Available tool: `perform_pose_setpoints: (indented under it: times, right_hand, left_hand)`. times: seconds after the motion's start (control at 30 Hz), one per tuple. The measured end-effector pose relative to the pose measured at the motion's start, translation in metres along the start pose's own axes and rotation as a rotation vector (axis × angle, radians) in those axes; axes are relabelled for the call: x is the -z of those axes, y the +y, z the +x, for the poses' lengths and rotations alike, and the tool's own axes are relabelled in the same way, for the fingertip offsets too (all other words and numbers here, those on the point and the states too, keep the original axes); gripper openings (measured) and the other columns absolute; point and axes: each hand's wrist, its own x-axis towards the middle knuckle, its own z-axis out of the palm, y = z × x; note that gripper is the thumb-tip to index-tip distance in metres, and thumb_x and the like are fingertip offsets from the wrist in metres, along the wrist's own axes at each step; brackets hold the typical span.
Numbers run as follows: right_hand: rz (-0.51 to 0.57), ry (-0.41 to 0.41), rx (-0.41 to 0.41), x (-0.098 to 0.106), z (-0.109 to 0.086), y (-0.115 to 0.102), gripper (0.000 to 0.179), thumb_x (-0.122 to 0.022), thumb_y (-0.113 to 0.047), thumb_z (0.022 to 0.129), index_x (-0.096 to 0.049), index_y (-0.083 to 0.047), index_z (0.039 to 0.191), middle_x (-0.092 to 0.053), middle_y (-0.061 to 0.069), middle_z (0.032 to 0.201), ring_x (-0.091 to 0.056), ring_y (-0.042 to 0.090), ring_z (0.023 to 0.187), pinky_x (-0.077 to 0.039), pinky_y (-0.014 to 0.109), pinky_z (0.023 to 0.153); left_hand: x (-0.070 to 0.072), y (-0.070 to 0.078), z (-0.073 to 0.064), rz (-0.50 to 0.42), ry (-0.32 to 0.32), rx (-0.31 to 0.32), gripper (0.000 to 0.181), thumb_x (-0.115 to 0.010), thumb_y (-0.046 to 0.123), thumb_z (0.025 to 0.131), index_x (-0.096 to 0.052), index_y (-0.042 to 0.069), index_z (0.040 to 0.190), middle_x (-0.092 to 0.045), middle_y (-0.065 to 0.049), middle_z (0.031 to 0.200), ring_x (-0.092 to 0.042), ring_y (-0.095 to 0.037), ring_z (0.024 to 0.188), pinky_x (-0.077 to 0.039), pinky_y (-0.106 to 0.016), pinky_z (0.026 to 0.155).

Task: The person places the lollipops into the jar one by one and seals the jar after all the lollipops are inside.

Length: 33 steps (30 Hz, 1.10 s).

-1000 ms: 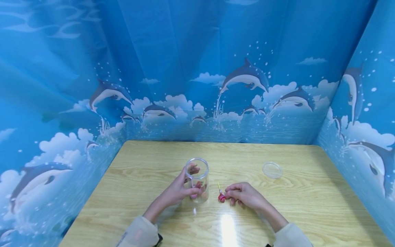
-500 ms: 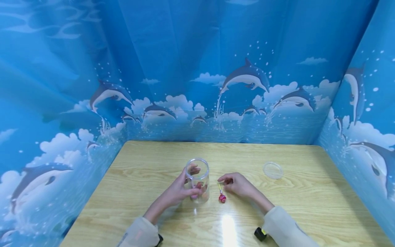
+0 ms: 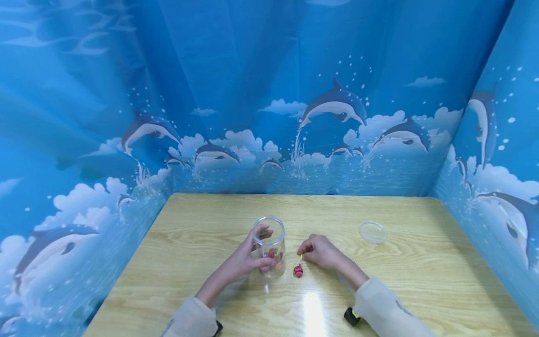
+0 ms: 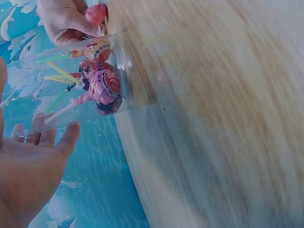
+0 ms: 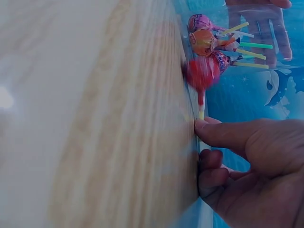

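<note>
The person's left hand (image 3: 245,260) is curling its grip round a clear jar (image 3: 279,255), which is standing upright on the desk (image 3: 206,227). Several wrapped lollipops (image 4: 105,88) are sitting at the jar's bottom, their sticks slanting up toward its mouth. The right hand (image 3: 323,251) is pinching a red lollipop (image 3: 298,271) by its stick; its wrapped head is pointing back toward the person, just beside the jar on the right, though whether it is touching the desk cannot be told. A clear round lid (image 3: 372,232) is lying farther right.
</note>
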Motion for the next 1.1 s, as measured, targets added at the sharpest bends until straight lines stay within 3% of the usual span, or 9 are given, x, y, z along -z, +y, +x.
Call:
perform_pose_setpoints:
  times: [0.2,0.33,0.5,0.67,0.87,1.1]
  right_hand:
    - [-0.071,0.047,0.042,0.004,-0.007,0.005,0.013,-0.080,0.000,0.083,-0.078,-0.013,0.083,-0.064,-0.007,0.080,-0.053,0.010,0.079,-0.052,0.031,0.076]
    - [-0.041,0.112,0.043,0.007,-0.015,0.012,0.010,-0.079,-0.003,0.087,-0.077,-0.012,0.084,-0.063,-0.006,0.082,-0.054,0.009,0.077,-0.051,0.025,0.070]
    - [0.220,0.132,-0.110,0.013,-0.026,0.021,0.004,-0.073,-0.007,0.095,-0.075,-0.005,0.092,-0.068,0.002,0.079,-0.059,0.012,0.069,-0.053,0.023,0.060]
    - [0.486,0.164,-0.252,0.020,-0.037,0.026,0.012,-0.072,-0.007,0.096,-0.074,0.004,0.101,-0.069,0.011,0.079,-0.062,0.016,0.067,-0.056,0.025,0.057]
    - [0.655,0.202,-0.271,0.030,-0.049,0.022,0.021,-0.067,-0.005,0.099,-0.068,0.013,0.109,-0.069,0.014,0.083,-0.062,0.014,0.071,-0.057,0.026,0.063]
    - [0.861,0.244,-0.274,0.047,-0.062,0.007,0.020,-0.066,-0.006,0.100,-0.067,0.011,0.111,-0.069,0.009,0.087,-0.062,0.011,0.074,-0.057,0.023,0.067]
  left_hand:
    - [0.000,-0.002,0.000,0.002,0.002,-0.009,0.080,-0.084,0.015,0.086,-0.037,0.014,0.151,-0.047,-0.016,0.154,-0.045,-0.044,0.139,-0.029,-0.068,0.116]
    - [0.000,-0.002,0.001,-0.002,0.002,-0.001,0.082,-0.084,0.014,0.085,-0.037,0.014,0.152,-0.046,-0.016,0.155,-0.045,-0.043,0.139,-0.029,-0.067,0.116]
    - [0.001,0.000,0.000,-0.007,-0.002,0.009,0.085,-0.084,0.013,0.085,-0.035,0.014,0.154,-0.045,-0.015,0.156,-0.044,-0.043,0.140,-0.029,-0.067,0.117]
    - [0.001,0.001,0.000,-0.016,-0.005,0.006,0.086,-0.084,0.012,0.085,-0.034,0.014,0.155,-0.045,-0.016,0.156,-0.044,-0.044,0.140,-0.028,-0.067,0.117]
    - [0.000,0.001,0.000,-0.006,-0.002,0.008,0.087,-0.085,0.016,0.084,-0.034,0.014,0.155,-0.045,-0.016,0.156,-0.044,-0.045,0.140,-0.026,-0.067,0.118]
    - [0.000,0.001,0.000,-0.002,0.001,0.001,0.086,-0.085,0.015,0.084,-0.035,0.013,0.154,-0.046,-0.017,0.155,-0.045,-0.045,0.139,-0.027,-0.067,0.118]
